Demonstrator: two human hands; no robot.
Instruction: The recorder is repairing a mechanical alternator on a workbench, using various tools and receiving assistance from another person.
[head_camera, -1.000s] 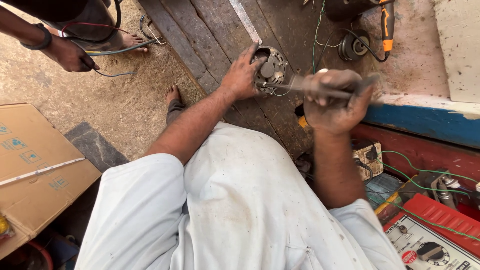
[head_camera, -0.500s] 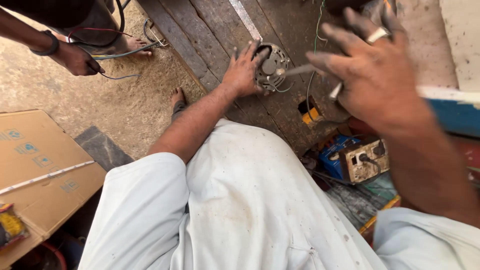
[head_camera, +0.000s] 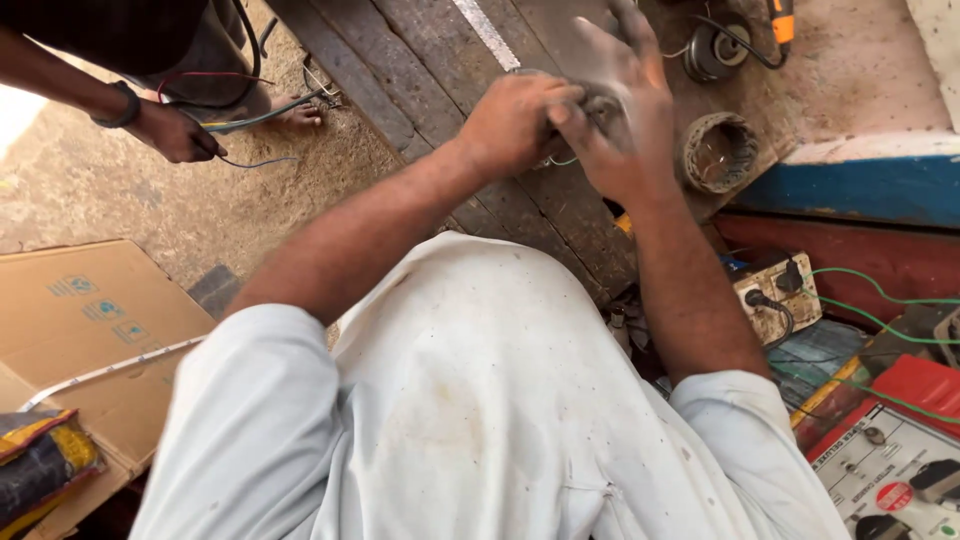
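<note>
My left hand is closed around a round grey metal part that rests on dark wooden planks. Most of that part is hidden by both hands. My right hand is blurred by motion and lies against the same part from the right, fingers stretched up and apart. No tool shows in it. My white-clothed knee fills the lower middle of the view.
A round wound coil ring and a second round motor part with a black cable lie to the right. A socket box, green wires and a red-and-white meter sit at lower right. Another person's hand holds coloured wires at upper left. A cardboard box lies at left.
My right hand held a long tool at the part, swung up toward the camera, and has come back down onto the part with no tool in sight. The left hand stayed on the part.
</note>
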